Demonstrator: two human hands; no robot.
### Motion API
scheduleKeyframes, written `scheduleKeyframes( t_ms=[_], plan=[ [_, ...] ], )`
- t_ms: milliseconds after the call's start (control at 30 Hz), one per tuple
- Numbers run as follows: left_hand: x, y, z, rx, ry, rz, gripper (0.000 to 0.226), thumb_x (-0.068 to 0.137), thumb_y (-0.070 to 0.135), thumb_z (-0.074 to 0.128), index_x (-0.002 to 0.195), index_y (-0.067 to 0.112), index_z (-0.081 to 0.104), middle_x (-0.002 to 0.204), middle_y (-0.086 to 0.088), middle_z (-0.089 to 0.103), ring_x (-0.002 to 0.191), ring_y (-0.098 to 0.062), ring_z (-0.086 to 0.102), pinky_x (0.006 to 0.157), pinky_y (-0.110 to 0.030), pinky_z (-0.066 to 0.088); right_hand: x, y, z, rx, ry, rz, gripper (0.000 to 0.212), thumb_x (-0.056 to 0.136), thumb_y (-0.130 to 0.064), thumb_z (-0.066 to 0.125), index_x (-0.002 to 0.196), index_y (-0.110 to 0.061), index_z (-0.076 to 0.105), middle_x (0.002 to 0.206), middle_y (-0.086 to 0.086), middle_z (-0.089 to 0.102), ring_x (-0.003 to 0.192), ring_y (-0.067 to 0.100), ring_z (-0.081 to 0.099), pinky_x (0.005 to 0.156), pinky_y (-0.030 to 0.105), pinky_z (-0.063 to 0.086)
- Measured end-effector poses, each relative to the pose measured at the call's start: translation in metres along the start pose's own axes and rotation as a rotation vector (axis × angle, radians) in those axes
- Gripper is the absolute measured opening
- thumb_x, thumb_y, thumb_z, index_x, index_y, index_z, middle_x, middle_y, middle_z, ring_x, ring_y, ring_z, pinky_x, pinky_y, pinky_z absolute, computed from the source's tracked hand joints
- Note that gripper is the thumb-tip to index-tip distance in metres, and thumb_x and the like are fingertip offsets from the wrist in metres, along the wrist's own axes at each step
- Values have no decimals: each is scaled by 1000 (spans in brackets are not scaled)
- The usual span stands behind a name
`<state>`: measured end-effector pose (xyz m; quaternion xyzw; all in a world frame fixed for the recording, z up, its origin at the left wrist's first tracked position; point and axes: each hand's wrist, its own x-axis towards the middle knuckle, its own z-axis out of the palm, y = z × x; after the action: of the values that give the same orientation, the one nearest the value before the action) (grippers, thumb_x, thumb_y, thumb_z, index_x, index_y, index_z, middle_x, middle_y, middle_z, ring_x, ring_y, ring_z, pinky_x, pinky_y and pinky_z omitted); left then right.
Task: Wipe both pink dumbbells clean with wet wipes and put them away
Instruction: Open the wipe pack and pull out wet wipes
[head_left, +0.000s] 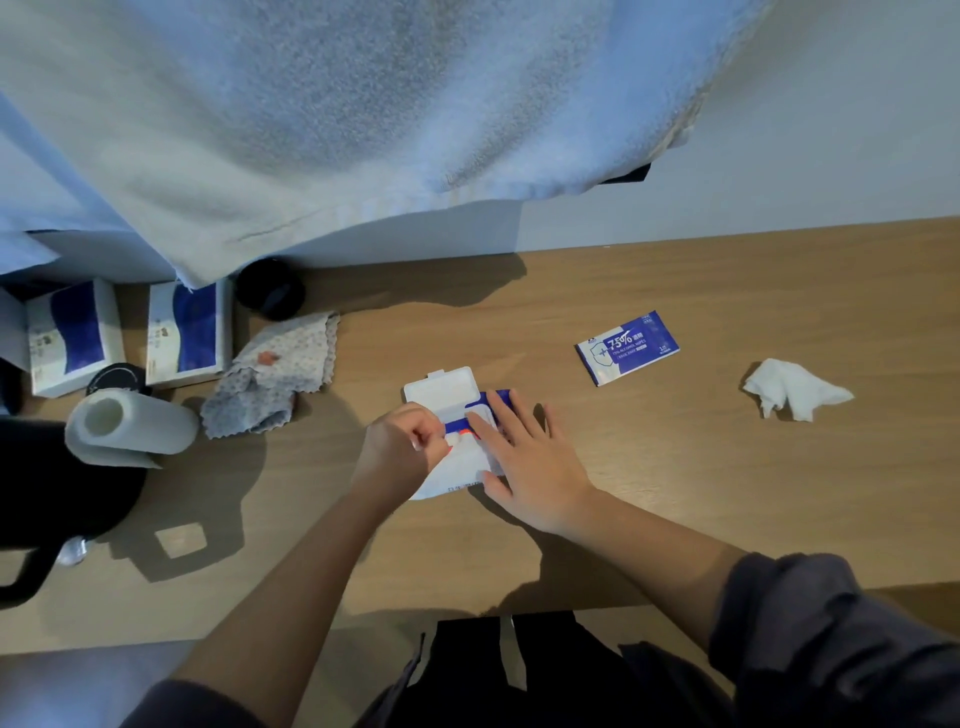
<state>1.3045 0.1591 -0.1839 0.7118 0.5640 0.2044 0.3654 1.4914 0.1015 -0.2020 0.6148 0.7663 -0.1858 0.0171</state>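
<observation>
A white and blue wet wipe pack (457, 452) lies at the middle of the wooden table (675, 493), its white flip lid (439, 389) standing open. My left hand (400, 449) pinches at the pack's opening, fingers closed on what looks like a wipe. My right hand (530, 457) lies flat with fingers spread, pressing the pack down from the right. A small blue alcohol wipe sachet (627, 347) lies further right, and a crumpled white wipe (795, 389) beyond it. No pink dumbbell is in view.
A white towel (363, 114) hangs over the back of the table. At the left are two white and blue boxes (72, 338), a paper towel roll (132, 426), a patterned cloth (275, 374), a black round object (270, 288) and a dark kettle-like object (47, 493).
</observation>
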Motion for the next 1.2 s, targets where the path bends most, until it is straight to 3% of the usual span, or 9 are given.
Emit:
scheduleKeyframes(
  t_ms=[167,233,267,400,633,767,933,1067,1200],
  plan=[
    [-7,-1,-2,39,33,-176,35,78,0,68,59,10,41,56,4,41,53,-11,41,56,-30,43,3,-9,5,-67,28,17,57,97,-52,44,147,-27,33,160,10,27,149,36,18,115,61,19],
    [-9,-3,-2,-36,29,-215,34,79,0,64,63,15,37,57,9,39,61,-25,55,65,-43,54,5,-12,6,-61,63,2,53,97,-52,46,142,-26,41,158,9,31,149,34,21,115,61,21],
    [-9,-3,-1,-98,22,-246,30,80,-1,62,67,16,40,61,9,41,64,-21,59,70,-45,58,6,-13,6,-43,66,-1,52,98,-51,45,142,-26,41,159,8,30,150,32,19,116,59,20],
    [-4,1,-2,-339,32,-385,34,88,-9,55,86,21,40,70,-1,43,61,-10,43,66,-16,53,9,-15,4,41,33,45,54,99,-49,45,148,-30,32,163,2,19,152,25,7,119,53,16],
    [-13,-15,-12,-514,87,-458,30,93,-9,47,88,20,39,72,-6,52,57,-12,47,60,-15,43,12,-16,4,4,31,75,59,96,-53,49,148,-32,32,161,-4,25,152,24,10,117,55,14],
    [-18,-19,-14,-342,16,-298,25,87,-8,45,80,16,47,68,1,46,61,-13,41,58,-23,37,11,-20,3,54,48,87,57,94,-49,55,145,-29,39,159,0,29,151,26,14,116,57,13],
    [-17,-28,-14,33,7,-77,22,83,-3,49,87,15,60,79,10,56,73,-11,49,59,-14,32,22,-26,2,204,314,4,30,90,-40,53,106,-21,70,129,3,58,121,23,53,101,46,39],
    [-16,-27,-11,54,20,-105,22,86,-3,47,93,10,63,95,6,59,84,-11,49,63,-13,33,38,-36,4,212,349,19,8,84,-25,71,90,-19,74,106,-1,65,103,23,60,83,35,38],
    [-17,-25,-8,57,40,-138,19,89,-1,47,95,9,62,98,6,57,85,-10,48,63,-12,32,41,-33,8,150,357,11,6,83,-21,73,89,-21,72,106,-2,65,100,26,60,77,38,40]
  ],
)
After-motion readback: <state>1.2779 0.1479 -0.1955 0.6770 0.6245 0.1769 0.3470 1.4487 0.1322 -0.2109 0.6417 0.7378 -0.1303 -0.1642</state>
